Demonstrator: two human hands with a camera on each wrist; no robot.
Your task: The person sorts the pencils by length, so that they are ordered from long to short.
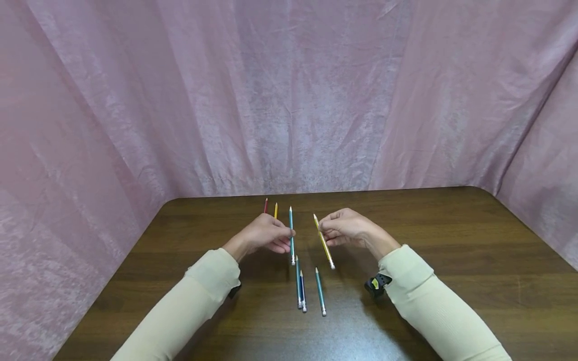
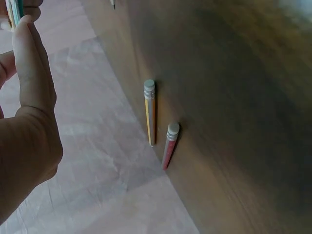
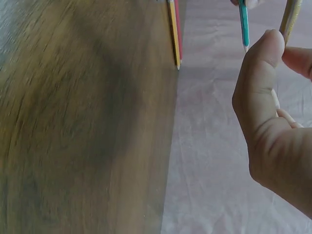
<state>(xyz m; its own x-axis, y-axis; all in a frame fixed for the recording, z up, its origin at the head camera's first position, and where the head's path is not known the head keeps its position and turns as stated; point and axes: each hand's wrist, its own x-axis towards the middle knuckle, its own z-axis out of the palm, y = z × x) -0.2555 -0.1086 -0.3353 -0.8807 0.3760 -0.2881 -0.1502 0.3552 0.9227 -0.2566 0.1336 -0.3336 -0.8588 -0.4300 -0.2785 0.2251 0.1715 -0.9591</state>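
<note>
My left hand (image 1: pixel 267 233) pinches a teal pencil (image 1: pixel 291 245) near its middle, its point away from me and its eraser end toward me. Facing it, my right hand (image 1: pixel 349 228) pinches a yellow pencil (image 1: pixel 326 249), which leans slightly to one side. Both pencils are held above the table, with a gap between them. Beyond the left hand lie a red pencil (image 2: pixel 169 146) and an orange-yellow pencil (image 2: pixel 150 117), partly hidden by that hand in the head view.
Nearer me on the wooden table (image 1: pixel 474 250) lie a teal pencil (image 1: pixel 298 286), a dark blue pencil (image 1: pixel 303 293) close beside it, and another teal pencil (image 1: pixel 320 293) to the right. A pink curtain (image 1: pixel 289 100) hangs behind the table's far edge.
</note>
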